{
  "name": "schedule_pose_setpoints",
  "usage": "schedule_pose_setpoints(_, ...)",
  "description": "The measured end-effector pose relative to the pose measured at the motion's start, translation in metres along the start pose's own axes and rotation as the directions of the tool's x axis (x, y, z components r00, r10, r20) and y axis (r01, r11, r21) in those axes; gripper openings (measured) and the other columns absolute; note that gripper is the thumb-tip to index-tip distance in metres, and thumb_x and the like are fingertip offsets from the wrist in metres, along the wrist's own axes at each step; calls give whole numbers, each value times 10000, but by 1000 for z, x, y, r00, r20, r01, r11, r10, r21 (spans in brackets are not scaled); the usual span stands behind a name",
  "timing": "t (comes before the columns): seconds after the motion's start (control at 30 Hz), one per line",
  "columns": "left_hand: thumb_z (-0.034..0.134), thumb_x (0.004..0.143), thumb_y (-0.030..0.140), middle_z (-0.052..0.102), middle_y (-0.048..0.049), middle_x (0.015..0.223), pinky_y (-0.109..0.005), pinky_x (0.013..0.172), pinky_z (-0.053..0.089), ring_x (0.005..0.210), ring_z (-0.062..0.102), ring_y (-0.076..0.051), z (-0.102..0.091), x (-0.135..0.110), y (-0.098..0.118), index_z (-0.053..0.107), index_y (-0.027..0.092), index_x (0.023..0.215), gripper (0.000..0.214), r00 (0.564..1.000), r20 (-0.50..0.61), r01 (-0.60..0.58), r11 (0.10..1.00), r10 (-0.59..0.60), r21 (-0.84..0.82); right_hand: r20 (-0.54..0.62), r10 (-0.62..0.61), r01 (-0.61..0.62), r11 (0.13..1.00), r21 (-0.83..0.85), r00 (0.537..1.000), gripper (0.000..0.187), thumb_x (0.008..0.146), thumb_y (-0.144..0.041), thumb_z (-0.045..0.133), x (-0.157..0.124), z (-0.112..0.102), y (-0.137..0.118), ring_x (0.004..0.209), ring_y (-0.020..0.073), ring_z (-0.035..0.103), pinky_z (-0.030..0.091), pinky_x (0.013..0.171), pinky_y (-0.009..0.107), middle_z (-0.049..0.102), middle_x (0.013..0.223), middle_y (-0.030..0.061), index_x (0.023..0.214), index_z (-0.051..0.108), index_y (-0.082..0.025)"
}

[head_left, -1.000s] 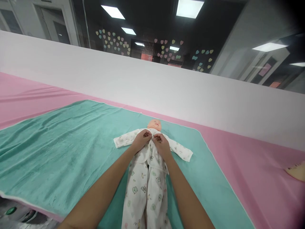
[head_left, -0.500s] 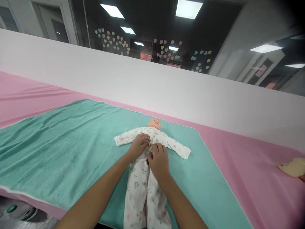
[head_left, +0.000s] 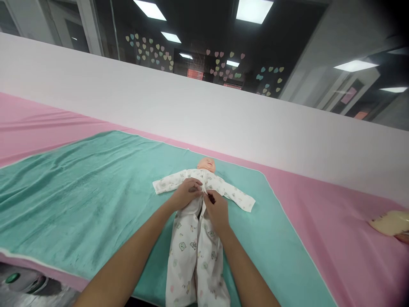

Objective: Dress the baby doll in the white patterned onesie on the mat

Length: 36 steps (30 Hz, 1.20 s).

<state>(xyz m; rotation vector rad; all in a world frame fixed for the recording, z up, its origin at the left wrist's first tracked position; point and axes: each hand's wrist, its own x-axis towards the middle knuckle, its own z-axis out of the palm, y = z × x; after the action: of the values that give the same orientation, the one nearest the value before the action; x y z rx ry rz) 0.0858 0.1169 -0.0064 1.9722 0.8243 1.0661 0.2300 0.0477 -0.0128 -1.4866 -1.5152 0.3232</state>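
Observation:
A baby doll (head_left: 207, 164) lies on its back, head away from me, dressed in a white printed baby suit (head_left: 182, 247) with long sleeves and legs. Both sleeves stretch out sideways. At the chest, my left hand (head_left: 188, 194) pinches the left side of the suit's front opening. My right hand (head_left: 217, 209) is closed on the opposite edge, its fingertips close to the left ones. Below the hands a narrow gap shows between the two front edges. Whatever small fastening sits between the fingertips is hidden.
Under the doll a green blanket (head_left: 96, 192) is spread over a pink cover (head_left: 319, 196). A white wall (head_left: 191, 111) with glass above stands behind. A cream-coloured object (head_left: 390, 222) lies at the right edge. A clear container with a green cap (head_left: 24, 281) is at lower left.
My right hand has shifted slightly up and right, its fingers now pinched at the front edge. My left hand stays nearly in place. The front gap below the hands shows more clearly.

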Motion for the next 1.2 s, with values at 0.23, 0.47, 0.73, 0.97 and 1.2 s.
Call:
schedule_pose_setpoints(0.23, 490, 801, 341, 545, -59, 1092, -317, 823, 400, 1003, 486, -214, 5, -1, 9, 590, 187, 681, 219, 998, 30, 54, 999, -54, 5, 23, 108, -110, 972, 207, 994, 212, 792, -386, 493, 0, -2, -2, 636, 156, 512, 386, 586, 263, 607, 697, 6, 805, 614, -212)
schedule_pose_setpoints(0.47, 491, 810, 331, 543, -56, 1082, -325, 855, 409, 1048, 465, -208, 6, -2, 7, 600, 200, 779, 174, 1000, 6, 21, 1000, -21, -8, -2, 134, -128, 954, 270, 991, 221, 782, -390, 508, 0, -1, 3, 650, 149, 517, 380, 573, 251, 624, 737, 10, 832, 618, -205)
schedule_pose_setpoints(0.73, 536, 780, 377, 519, -50, 1129, -308, 790, 444, 956, 515, -187, 0, -1, 3, 613, 198, 760, 195, 997, 71, 44, 999, -44, 8, 10, 133, -130, 944, 302, 991, 218, 767, -389, 538, 2, -2, 9, 668, 151, 529, 397, 605, 256, 627, 734, 11, 820, 623, -194)
schedule_pose_setpoints(0.97, 494, 807, 402, 516, -56, 1147, -324, 815, 432, 975, 499, -200, 0, -2, 2, 608, 189, 742, 250, 996, 85, 5, 999, -9, 38, 38, 134, -139, 935, 326, 990, 207, 770, -384, 551, 0, -3, 6, 704, 158, 541, 409, 640, 265, 643, 773, 13, 829, 633, -203)
schedule_pose_setpoints(1.2, 438, 843, 353, 516, -49, 1145, -351, 932, 366, 1070, 452, -210, 3, -1, -1, 617, 190, 729, 268, 996, 87, -39, 998, 35, 44, 28, 155, -155, 920, 359, 987, 224, 768, -387, 553, 0, -1, 9, 720, 163, 551, 414, 636, 265, 648, 789, 23, 853, 641, -200)
